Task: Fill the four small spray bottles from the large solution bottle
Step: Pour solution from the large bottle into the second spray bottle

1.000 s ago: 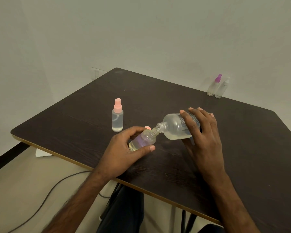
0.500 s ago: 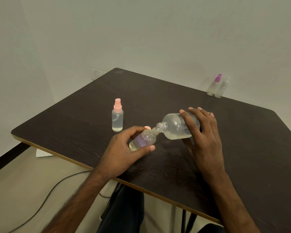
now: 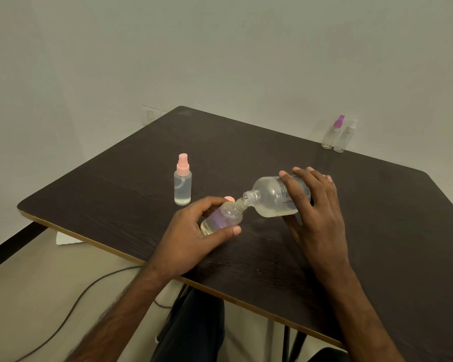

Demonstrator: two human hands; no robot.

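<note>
Left hand: the left hand [image 3: 194, 239] curls thumb and fingers round the small uncapped clear plastic spray bottle [image 3: 221, 218], tilting it low over the dark wood-grain desk [image 3: 377, 244] so that its narrow neck meets the pour.
Small bottle: smooth, round-shouldered, part full of pale yellowish liquid; a pink piece [image 3: 229, 199], probably its spray top, shows just behind.
Right hand: the right hand [image 3: 317, 212] grips the large frosted solution bottle with printed label [image 3: 270, 202], held nearly level, its mouth at the small neck, likely to limit spillage.
Set aside: the pink-topped clear cylindrical bottle [image 3: 182, 184] stands upright, capped, apparently filled.
Far edge: the purple-topped bottle [image 3: 331, 134] and white-topped bottle [image 3: 345, 137] stand side by side, seemingly empty.
</note>
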